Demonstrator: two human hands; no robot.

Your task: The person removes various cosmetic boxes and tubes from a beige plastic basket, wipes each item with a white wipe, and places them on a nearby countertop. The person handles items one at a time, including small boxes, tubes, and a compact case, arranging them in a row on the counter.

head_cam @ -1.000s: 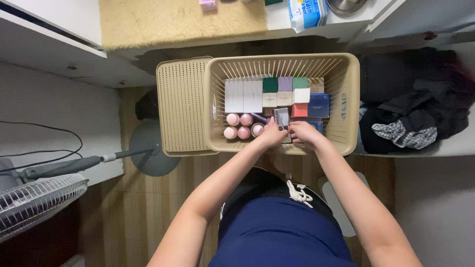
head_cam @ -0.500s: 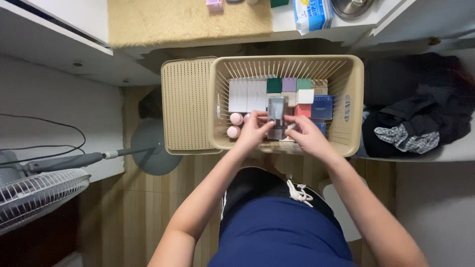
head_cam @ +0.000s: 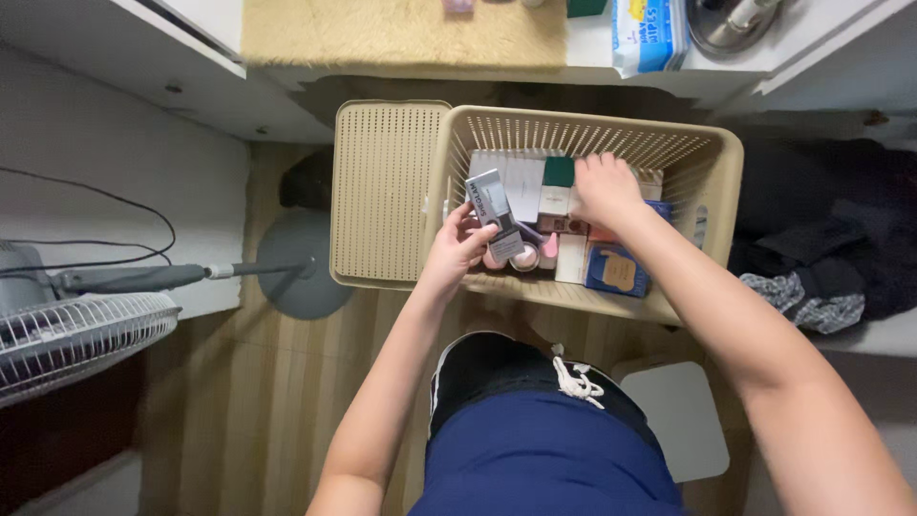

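since half a second ago the hands have parted; then both were bunched together over one small grey box at the near middle of the basket, and now the left hand [head_cam: 458, 250] has lifted that grey box [head_cam: 497, 215] clear, pinching its lower end between thumb and fingers so it stands tilted above the basket's near-left corner; the right hand [head_cam: 604, 188] has gone deeper into the beige slatted basket [head_cam: 712, 191], fingers spread and laid flat on the small boxes in the back row, near a dark green box [head_cam: 559, 171] and the white boxes [head_cam: 511, 182]; judging from this, the work has passed from handling one box with both hands to holding it aside while the other hand sorts among the rest; a blue box with a tan round patch [head_cam: 616, 270] lies at the near right, and pink rounded items [head_cam: 535, 256] sit just under the lifted box.

the basket rests on a wood-plank floor [head_cam: 248, 401], with its perforated beige lid [head_cam: 382, 191] lying flat just beside it on the left; a standing fan [head_cam: 67, 334] lies at the far left, its round base [head_cam: 296, 263] near the lid; above, a white shelf [head_cam: 287, 67] carries a tan mat [head_cam: 401, 29] and a blue-and-white packet [head_cam: 650, 33]; dark clothes [head_cam: 831, 239] are heaped at the right.
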